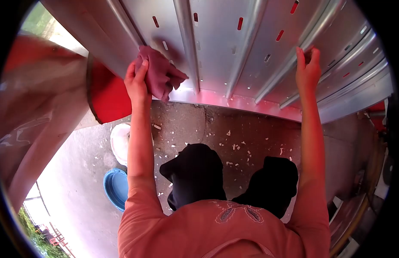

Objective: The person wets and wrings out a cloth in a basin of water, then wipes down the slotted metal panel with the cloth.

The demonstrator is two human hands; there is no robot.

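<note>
metal panel: big ribbed galvanized sheet [251, 47] with slots punched in it, tilted up in front of the person, its lower edge over the concrete floor [216, 124]. Looks like it could shift or rock if the bracing hand lets go, since I can't see what else holds it.

risk, edge: that bottom lip looks thin and sharp. A wipe running off the end could drag a bare wrist right across it, imo.

risk, footing: person's crouched with black shoes [195, 172] close under the sheet, and there's white debris scattered on the floor, so a slip seems possible.

risk, cloth: the maroon rag [161, 71] is bunched loosely; a corner could catch on a slot or a rib.

left hand [137, 79]: arm stretched straight up, fingers closed around the rag, pressing it flat against the sheet near the left rib.

right hand [308, 69]: arm also fully extended, fingers spread open and hooked over a rib, holding nothing, just bracing.

nearby: white bucket [120, 142] and blue basin [117, 187] down at the left, well clear of both hands.
</note>
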